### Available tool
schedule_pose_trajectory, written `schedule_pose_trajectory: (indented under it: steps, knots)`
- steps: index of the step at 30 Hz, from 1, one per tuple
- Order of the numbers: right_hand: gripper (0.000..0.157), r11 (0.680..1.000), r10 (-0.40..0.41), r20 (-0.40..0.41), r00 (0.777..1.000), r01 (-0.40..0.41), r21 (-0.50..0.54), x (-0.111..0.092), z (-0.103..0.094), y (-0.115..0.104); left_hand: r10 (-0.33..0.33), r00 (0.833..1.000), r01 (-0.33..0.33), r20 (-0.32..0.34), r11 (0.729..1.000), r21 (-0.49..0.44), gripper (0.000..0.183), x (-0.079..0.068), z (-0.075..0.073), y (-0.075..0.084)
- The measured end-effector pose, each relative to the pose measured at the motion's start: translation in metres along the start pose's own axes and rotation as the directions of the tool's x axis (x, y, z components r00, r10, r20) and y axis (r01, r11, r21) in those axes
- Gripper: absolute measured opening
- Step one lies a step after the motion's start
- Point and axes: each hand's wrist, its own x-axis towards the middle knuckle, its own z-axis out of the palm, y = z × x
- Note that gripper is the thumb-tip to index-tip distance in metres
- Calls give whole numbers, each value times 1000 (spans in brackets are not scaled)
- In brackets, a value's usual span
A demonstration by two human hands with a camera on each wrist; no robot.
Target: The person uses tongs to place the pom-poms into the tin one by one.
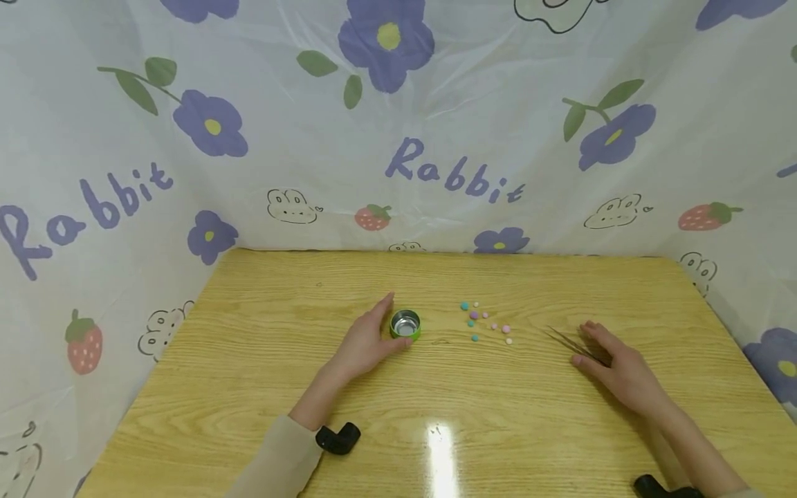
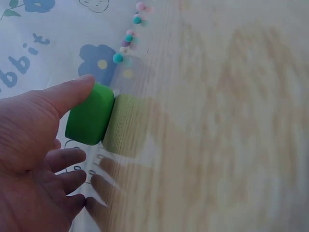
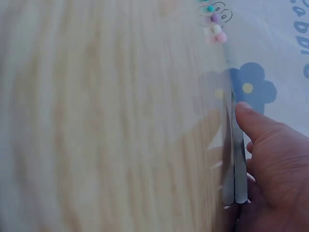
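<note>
A small round green tin (image 1: pixel 406 336), uncovered and silvery inside, stands upright on the wooden table. My left hand (image 1: pixel 367 342) is around its left side, fingers spread past the far edge and thumb in front. In the left wrist view the thumb lies against the top edge of the tin (image 2: pixel 91 116), while the other fingers hang loosely below. On the right, metal tweezers (image 1: pixel 565 341) lie on the table, tips toward the upper left. My right hand (image 1: pixel 625 373) is beside them, thumb and fingers loosely apart on either side; the right wrist view shows the thumb alongside the tweezers (image 3: pixel 239 169).
Several tiny balls lie scattered between the hands: teal (image 1: pixel 464 306), purple (image 1: pixel 474 315), pink (image 1: pixel 506 329) and white (image 1: pixel 509 341). A printed cloth (image 1: pixel 448 124) hangs behind the table (image 1: pixel 386 429). A black wrist camera (image 1: pixel 338 439) sits at the left sleeve.
</note>
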Motion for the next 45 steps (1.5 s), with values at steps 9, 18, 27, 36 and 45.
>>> schedule_pose_trajectory:
  steps: [9, 18, 27, 36, 45]
  knots:
    - [54, 999, -34, -68, 997, 36, 24, 1, 7, 2, -13, 1000, 13, 8, 1000, 6, 83, 0, 1, -5]
    - [44, 999, -47, -138, 989, 47, -5, 2, 13, 0, 41, 999, -41, -2, 999, 14, 73, 1, 4, -7]
    - [29, 996, -59, -228, 972, 43, -75, 0, 16, 2, 8, 1000, -8, 9, 1000, 1, 70, 3, 6, -7]
    - [27, 997, -65, -262, 963, 50, -64, -2, 14, 0, 13, 1000, -12, 21, 1000, -16, 70, 5, 9, -9]
    - [22, 995, -92, -294, 951, 97, 0, 5, 18, -13, 46, 999, -46, 13, 999, -9, 68, 7, 12, -7]
